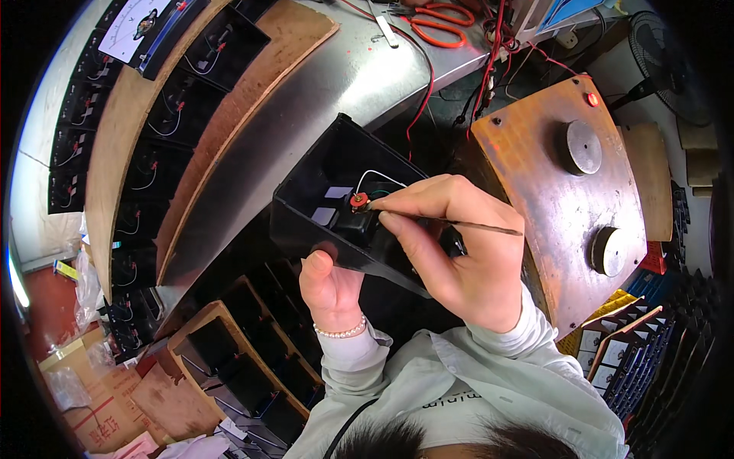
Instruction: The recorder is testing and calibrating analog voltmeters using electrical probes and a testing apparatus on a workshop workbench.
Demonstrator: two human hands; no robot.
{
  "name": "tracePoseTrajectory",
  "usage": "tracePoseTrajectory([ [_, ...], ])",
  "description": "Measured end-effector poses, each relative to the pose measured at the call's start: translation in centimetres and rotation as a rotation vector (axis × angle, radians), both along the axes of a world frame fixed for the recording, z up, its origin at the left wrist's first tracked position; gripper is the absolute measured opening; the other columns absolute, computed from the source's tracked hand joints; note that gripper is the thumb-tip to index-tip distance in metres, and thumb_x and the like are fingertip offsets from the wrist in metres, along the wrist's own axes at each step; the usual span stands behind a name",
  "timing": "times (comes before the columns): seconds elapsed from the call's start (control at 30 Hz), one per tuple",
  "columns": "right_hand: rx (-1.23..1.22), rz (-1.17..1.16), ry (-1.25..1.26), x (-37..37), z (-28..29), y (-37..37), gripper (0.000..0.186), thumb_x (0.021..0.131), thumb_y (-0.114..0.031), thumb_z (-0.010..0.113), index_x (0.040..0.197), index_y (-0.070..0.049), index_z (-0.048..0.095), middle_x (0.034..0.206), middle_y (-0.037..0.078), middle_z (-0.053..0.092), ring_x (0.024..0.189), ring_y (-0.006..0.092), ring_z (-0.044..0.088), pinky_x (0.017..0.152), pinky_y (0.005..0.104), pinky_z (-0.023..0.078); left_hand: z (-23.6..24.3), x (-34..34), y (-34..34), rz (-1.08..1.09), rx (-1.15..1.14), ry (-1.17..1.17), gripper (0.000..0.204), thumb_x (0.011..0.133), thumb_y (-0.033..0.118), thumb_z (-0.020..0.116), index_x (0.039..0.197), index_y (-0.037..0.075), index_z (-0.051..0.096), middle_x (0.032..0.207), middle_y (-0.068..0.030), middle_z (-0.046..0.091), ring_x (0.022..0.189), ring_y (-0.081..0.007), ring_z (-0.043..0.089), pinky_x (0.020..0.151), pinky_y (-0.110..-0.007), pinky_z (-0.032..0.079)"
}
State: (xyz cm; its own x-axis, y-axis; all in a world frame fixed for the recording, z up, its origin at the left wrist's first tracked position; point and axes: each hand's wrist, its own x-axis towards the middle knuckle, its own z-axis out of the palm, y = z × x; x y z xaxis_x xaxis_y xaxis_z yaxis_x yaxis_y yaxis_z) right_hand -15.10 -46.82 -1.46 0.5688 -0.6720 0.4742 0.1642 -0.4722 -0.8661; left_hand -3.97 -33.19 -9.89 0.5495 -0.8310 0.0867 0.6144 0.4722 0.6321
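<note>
A black box-shaped housing [300,222] is held up tilted at the centre, with my left hand [332,287] gripping it from beneath, thumb near its lower edge. Inside sit a small black block [355,228] with a red round part [359,199] and a white wire looping over it, plus two pale square patches. My right hand [466,252] pinches a thin brown tool [493,228], like a rod or fine brush, its front end at the red part. The tool's very tip is too small to make out.
Wooden trays [170,191] of black housings line the steel bench [367,65]. Orange-handled tools [432,30] and red wires lie at the back. A copper-coloured machine [527,176] with two knobs stands right, near a fan [650,53]. Lower left are more trays [187,344] and cardboard [99,390].
</note>
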Motion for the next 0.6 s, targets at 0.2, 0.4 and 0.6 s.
tracePoseTrajectory([
  [0.2, 0.056, 0.015, -0.012, 0.2, -0.1, 0.1, 0.018, 0.075, 0.008, 0.075, 0.088, 0.000, 0.066, 0.080, 0.011, 0.067, 0.069, 0.0284, 0.068, 0.061, 0.0331, 0.053, -0.2, 0.2, 0.0, 0.023, -0.012, -0.002, 0.073, 0.087, 0.039, 0.074, 0.147, 0.008, 0.046, 0.143, -0.0178, 0.055, 0.130, -0.0322, 0.054, 0.113, -0.048, 0.041],
  [0.4, 0.071, 0.019, -0.053, 0.2, -0.1, 0.0, 0.016, 0.078, 0.008, 0.074, 0.090, 0.000, 0.068, 0.082, 0.010, 0.069, 0.069, 0.0234, 0.068, 0.059, 0.0298, 0.052, -0.2, 0.3, -0.2, -0.007, -0.086, -0.032, 0.073, 0.089, 0.038, 0.073, 0.149, 0.008, 0.045, 0.144, -0.0180, 0.054, 0.131, -0.0331, 0.053, 0.113, -0.050, 0.042],
  [0.6, 0.491, -0.053, -0.141, -1.5, 0.5, -0.3, 0.017, 0.090, 0.003, 0.068, 0.106, 0.004, 0.061, 0.096, 0.012, 0.070, 0.078, 0.0126, 0.067, 0.069, 0.0241, 0.054, -0.2, 0.3, 0.0, -0.004, -0.116, 0.012, 0.073, 0.089, 0.040, 0.074, 0.148, 0.008, 0.045, 0.144, -0.0166, 0.053, 0.132, -0.0340, 0.052, 0.112, -0.052, 0.042],
])
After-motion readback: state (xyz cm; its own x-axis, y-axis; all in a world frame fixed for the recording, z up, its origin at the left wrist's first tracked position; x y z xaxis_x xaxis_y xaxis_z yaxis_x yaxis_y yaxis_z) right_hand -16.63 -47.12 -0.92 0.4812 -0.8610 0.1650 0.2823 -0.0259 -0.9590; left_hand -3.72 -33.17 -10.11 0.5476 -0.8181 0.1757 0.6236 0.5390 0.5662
